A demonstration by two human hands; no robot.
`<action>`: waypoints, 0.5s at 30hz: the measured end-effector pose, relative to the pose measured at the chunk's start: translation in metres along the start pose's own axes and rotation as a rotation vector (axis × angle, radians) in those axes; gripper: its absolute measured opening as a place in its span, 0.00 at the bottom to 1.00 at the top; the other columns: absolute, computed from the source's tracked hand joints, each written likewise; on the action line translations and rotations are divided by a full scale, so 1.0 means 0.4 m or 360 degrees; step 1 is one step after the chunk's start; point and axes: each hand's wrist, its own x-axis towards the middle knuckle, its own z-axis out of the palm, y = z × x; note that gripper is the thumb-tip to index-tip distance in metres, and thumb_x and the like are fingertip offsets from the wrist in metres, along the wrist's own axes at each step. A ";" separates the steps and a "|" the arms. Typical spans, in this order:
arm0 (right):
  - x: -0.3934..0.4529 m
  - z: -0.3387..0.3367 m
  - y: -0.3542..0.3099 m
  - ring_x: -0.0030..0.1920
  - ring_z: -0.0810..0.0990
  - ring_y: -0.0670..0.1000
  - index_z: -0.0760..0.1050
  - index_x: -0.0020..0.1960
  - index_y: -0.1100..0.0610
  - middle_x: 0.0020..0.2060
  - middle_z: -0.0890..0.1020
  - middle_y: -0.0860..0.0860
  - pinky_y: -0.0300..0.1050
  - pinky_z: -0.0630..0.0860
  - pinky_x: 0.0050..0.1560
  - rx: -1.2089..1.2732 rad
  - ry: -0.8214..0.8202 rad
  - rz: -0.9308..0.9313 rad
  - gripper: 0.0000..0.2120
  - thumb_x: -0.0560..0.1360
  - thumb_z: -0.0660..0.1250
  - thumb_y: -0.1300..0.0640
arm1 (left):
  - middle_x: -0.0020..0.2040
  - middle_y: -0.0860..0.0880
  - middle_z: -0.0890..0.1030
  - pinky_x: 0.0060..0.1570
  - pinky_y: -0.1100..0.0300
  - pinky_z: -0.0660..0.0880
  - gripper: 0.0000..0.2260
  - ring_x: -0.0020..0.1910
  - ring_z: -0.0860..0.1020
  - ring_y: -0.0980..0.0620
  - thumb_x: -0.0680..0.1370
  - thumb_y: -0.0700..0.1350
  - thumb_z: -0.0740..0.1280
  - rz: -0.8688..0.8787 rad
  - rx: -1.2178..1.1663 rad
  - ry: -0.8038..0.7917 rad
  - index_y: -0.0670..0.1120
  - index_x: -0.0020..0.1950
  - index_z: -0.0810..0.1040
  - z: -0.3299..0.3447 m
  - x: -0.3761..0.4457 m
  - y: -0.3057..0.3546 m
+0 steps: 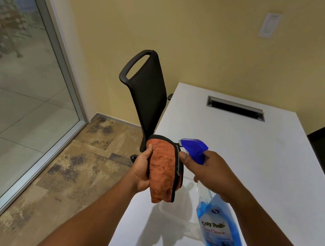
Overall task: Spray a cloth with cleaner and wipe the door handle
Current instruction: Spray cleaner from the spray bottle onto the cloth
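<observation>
Left hand (142,167) is gripping a folded orange cloth (162,171) with black edging, thumb curled over its near face, holding it upright in the air off the tabletop's left edge. Right hand (212,172) is wrapping around the neck of a spray bottle (218,224), fingers curled on it, one fingertip sitting near the blue trigger head (193,148). Nozzle is pointing at the cloth, just beside it, almost touching. Bottle is hanging tilted under the right hand, blue liquid inside, label reading glass cleaner. White tabletop (257,158) is lying beneath and beyond the right hand, cable slot (236,108) at its far end. Black chair (145,90) is standing beyond the left hand. Glass partition (16,80) is running left of the left hand. Wall switch (270,25) is sitting high above the right hand. Door handle isn't showing in view.
</observation>
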 end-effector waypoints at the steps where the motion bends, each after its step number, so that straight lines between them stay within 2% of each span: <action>1: 0.003 0.000 0.000 0.36 0.80 0.47 0.72 0.49 0.53 0.37 0.78 0.48 0.35 0.72 0.33 -0.0007 -0.0003 0.0005 0.21 0.73 0.66 0.35 | 0.62 0.36 0.83 0.59 0.37 0.79 0.33 0.61 0.82 0.35 0.79 0.69 0.61 0.0000 0.0003 0.0010 0.45 0.71 0.75 -0.001 -0.001 0.000; 3: 0.008 -0.003 0.003 0.37 0.80 0.47 0.72 0.52 0.53 0.37 0.77 0.47 0.35 0.72 0.33 -0.0034 0.0006 0.0036 0.21 0.74 0.66 0.35 | 0.63 0.36 0.82 0.62 0.36 0.78 0.33 0.62 0.82 0.35 0.79 0.69 0.60 0.0003 -0.0003 0.0017 0.44 0.71 0.75 -0.002 -0.004 0.001; 8: 0.009 -0.011 0.023 0.36 0.81 0.47 0.71 0.46 0.50 0.37 0.78 0.48 0.34 0.72 0.32 -0.0045 -0.0010 0.0064 0.20 0.72 0.66 0.33 | 0.66 0.35 0.80 0.68 0.34 0.72 0.35 0.65 0.79 0.34 0.79 0.69 0.59 0.0013 -0.0049 0.0014 0.43 0.73 0.74 -0.007 -0.011 0.009; 10: 0.004 -0.018 0.031 0.35 0.82 0.47 0.72 0.46 0.49 0.36 0.79 0.48 0.34 0.73 0.32 0.0010 -0.0004 0.0046 0.23 0.68 0.65 0.30 | 0.65 0.35 0.81 0.65 0.35 0.75 0.35 0.64 0.80 0.34 0.79 0.69 0.59 0.0028 -0.0102 0.0038 0.43 0.72 0.74 -0.005 -0.013 0.013; 12: 0.003 -0.029 0.037 0.34 0.82 0.46 0.73 0.46 0.50 0.36 0.81 0.50 0.35 0.75 0.33 0.0063 0.0015 0.0038 0.26 0.65 0.64 0.28 | 0.63 0.34 0.82 0.55 0.38 0.81 0.34 0.60 0.82 0.34 0.79 0.69 0.59 0.0050 -0.0163 0.0070 0.42 0.71 0.74 -0.004 -0.014 0.014; 15: 0.014 -0.055 0.042 0.33 0.83 0.42 0.73 0.48 0.51 0.38 0.82 0.52 0.37 0.76 0.35 0.0166 0.0063 0.0012 0.27 0.65 0.65 0.29 | 0.61 0.35 0.83 0.48 0.41 0.83 0.34 0.57 0.84 0.36 0.79 0.69 0.59 0.0083 -0.0217 0.0131 0.42 0.70 0.75 -0.008 -0.013 0.010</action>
